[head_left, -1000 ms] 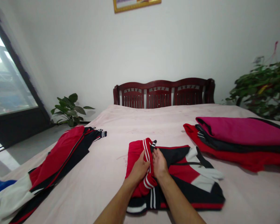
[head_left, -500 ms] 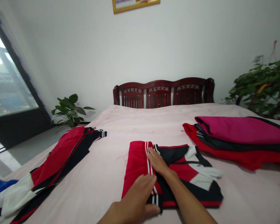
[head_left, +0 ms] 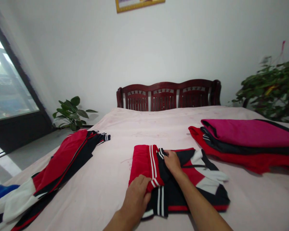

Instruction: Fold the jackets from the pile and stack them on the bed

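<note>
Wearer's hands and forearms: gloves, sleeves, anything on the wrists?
All bare. The left hand and right hand wear no gloves. The left forearm and right forearm show no sleeves, watch, bracelet or cables within the frame.

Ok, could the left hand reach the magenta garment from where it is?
Probably not without moving across: the left hand rests on the red-and-black tracksuit, and the right forearm lies between it and the magenta garment, which sits well across the bed.

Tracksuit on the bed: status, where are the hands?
Left hand on the red fold of the tracksuit. Right hand on its black fabric. Stacked clothes to the right, apart.
</note>
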`<state>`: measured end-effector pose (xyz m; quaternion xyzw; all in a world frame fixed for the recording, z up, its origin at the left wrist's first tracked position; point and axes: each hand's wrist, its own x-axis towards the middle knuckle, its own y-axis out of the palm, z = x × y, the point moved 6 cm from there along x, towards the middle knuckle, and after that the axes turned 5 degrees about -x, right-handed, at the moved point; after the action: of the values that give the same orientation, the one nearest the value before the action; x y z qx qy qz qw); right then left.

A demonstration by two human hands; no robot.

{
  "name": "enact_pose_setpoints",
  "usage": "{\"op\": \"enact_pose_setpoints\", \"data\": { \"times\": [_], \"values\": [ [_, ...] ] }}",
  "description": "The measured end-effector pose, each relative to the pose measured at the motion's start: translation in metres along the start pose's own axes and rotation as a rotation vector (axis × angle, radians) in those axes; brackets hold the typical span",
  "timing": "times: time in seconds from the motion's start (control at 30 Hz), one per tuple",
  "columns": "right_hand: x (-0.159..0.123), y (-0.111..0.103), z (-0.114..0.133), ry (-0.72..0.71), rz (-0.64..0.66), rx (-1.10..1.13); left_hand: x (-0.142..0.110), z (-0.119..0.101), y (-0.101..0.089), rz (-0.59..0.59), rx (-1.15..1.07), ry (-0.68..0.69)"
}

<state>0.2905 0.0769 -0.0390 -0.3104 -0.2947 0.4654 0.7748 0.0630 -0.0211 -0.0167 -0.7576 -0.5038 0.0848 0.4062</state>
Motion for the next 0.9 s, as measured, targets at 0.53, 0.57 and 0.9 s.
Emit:
{"op": "enact_pose_setpoints", "data": {
  "times": [0.53,0.57,0.9],
  "values": [
    [-0.13,-0.019,0.053,-0.318,0.416,-0.383,-0.008,0.036,-0.038,-0.484,-0.755,-0.299],
    [-0.13,-0.021,0.056,-0.329,0.394,-0.357,-0.009,0.036,-0.04,-0.485,-0.739,-0.293],
    [-0.067,-0.022,0.023,-0.152,0.324,-0.366,-0.016,0.01,-0.023,-0.23,-0.224,0.051]
  ]
}}
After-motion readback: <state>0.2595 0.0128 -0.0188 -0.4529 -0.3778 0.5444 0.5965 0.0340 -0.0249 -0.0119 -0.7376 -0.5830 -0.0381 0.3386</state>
